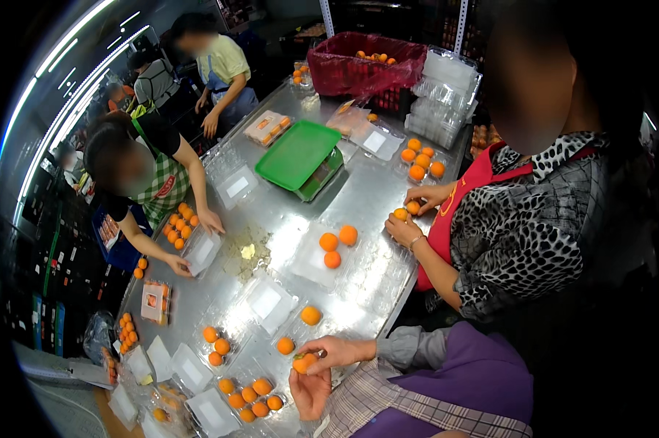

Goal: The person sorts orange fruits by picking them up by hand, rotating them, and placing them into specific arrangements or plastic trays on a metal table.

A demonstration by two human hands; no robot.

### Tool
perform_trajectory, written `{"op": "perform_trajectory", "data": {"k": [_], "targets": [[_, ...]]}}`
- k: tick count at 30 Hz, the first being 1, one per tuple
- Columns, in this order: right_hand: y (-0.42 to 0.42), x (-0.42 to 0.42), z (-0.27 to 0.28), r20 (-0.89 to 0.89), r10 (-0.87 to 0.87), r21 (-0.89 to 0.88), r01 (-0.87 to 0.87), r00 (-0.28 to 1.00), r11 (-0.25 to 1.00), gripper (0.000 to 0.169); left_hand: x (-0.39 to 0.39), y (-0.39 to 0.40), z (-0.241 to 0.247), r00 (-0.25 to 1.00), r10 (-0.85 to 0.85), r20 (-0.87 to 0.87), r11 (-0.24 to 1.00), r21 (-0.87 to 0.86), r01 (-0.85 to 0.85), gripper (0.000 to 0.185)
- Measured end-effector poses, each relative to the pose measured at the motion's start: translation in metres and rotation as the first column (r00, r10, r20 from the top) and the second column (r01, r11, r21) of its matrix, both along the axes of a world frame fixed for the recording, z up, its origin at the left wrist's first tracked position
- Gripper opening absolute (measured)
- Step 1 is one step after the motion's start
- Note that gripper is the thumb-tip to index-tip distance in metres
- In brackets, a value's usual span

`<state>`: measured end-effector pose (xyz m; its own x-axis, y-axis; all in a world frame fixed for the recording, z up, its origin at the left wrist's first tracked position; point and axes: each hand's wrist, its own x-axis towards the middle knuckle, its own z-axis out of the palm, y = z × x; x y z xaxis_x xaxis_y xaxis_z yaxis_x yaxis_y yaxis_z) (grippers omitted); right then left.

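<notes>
A round orange fruit [304, 363] with a green stem end is pinched between the thumb and fingers of my right hand [332, 351]. My left hand [312, 395] is cupped palm up just below it, its fingertips close to the fruit's underside; whether they grip it, I cannot tell. Just beyond my hands, one loose-looking fruit [285, 345] and another fruit [310, 315] sit in a clear plastic tray. Nearer the bottom, a clear clamshell pack [255, 399] holds several fruits, and its lid [213, 411] bears a white pad.
A co-worker in a red apron [444, 219] handles fruits at right; another in a green checked apron [168, 191] holds a pack across the steel table [252, 224]. A green tray [299, 153] tops a box-like unit. Behind stand a lined red crate [362, 68] and stacked clamshells [441, 104].
</notes>
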<state>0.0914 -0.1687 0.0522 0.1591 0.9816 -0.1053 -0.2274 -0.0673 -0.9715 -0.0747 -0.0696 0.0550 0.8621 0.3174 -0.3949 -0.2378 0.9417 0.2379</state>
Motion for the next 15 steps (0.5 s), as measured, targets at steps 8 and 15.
{"op": "perform_trajectory", "data": {"k": [8, 15], "targets": [[0.003, -0.005, -0.014, -0.056, 0.021, 0.016, -0.020, 0.998, 1.000, 0.068, -0.006, 0.001, -0.006, 1.000, -0.006, -0.018, 1.000, 0.024, 0.006, 0.044], [0.000, -0.010, -0.018, -0.103, 0.012, -0.003, -0.012, 0.995, 1.000, 0.066, -0.012, -0.001, -0.018, 0.999, 0.006, -0.043, 1.000, -0.019, -0.007, 0.041]]}}
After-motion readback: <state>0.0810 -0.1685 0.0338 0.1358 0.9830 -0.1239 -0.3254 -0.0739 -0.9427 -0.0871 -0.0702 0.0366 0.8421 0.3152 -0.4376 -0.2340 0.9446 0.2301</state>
